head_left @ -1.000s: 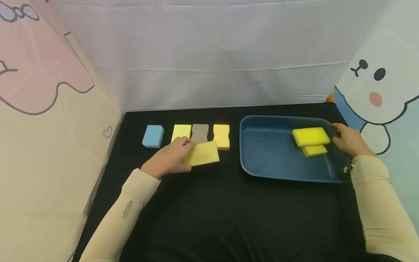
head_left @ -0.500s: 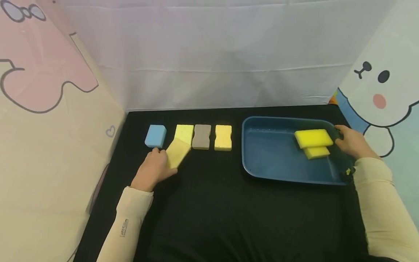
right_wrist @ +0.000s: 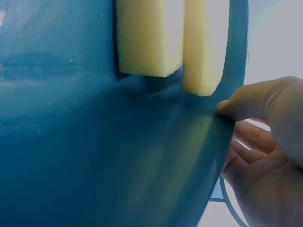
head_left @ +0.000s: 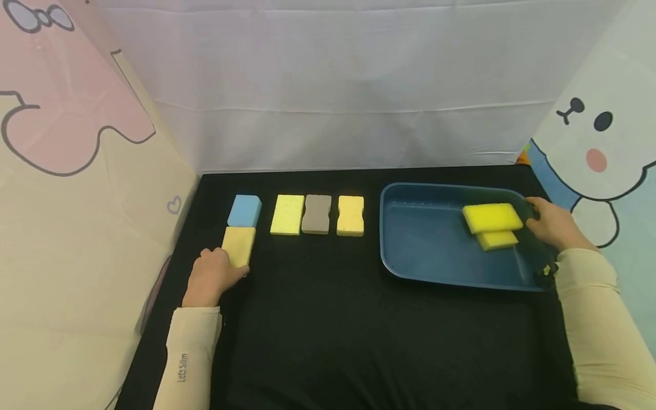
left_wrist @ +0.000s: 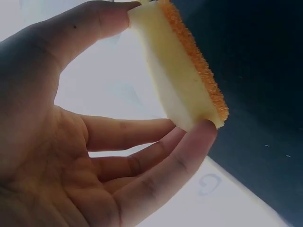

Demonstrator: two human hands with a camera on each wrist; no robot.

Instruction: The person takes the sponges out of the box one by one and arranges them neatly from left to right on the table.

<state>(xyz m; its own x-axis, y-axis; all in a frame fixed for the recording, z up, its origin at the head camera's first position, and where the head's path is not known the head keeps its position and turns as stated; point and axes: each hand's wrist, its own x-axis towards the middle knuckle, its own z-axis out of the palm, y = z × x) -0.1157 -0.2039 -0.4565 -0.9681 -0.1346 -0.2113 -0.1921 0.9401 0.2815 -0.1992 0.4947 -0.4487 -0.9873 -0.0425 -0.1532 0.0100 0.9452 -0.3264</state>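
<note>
My left hand [head_left: 211, 276] pinches a pale yellow sponge [head_left: 238, 245] by its edges, just in front of the blue sponge [head_left: 245, 210]. The left wrist view shows an orange scouring layer [left_wrist: 196, 61] on one face of the held sponge, with the thumb at one end and fingertips at the other. My right hand [head_left: 556, 223] grips the right rim of a blue tray [head_left: 425, 279], thumb inside and fingers outside. In the tray lie two bright yellow sponges, the upper sponge [head_left: 492, 217] overlapping the lower sponge [head_left: 496, 240].
Right of the blue sponge, a row holds a lime-yellow sponge [head_left: 287, 215], a grey sponge [head_left: 316, 214] with notched sides and a yellow notched sponge [head_left: 351, 216]. They lie on a black cloth [head_left: 369, 341]. A white curtain [head_left: 333, 85] hangs behind.
My left hand has carried the pale yellow sponge leftward, from in front of the grey sponge to in front of the blue one, turning it lengthwise. The right hand keeps its grip on the tray.
</note>
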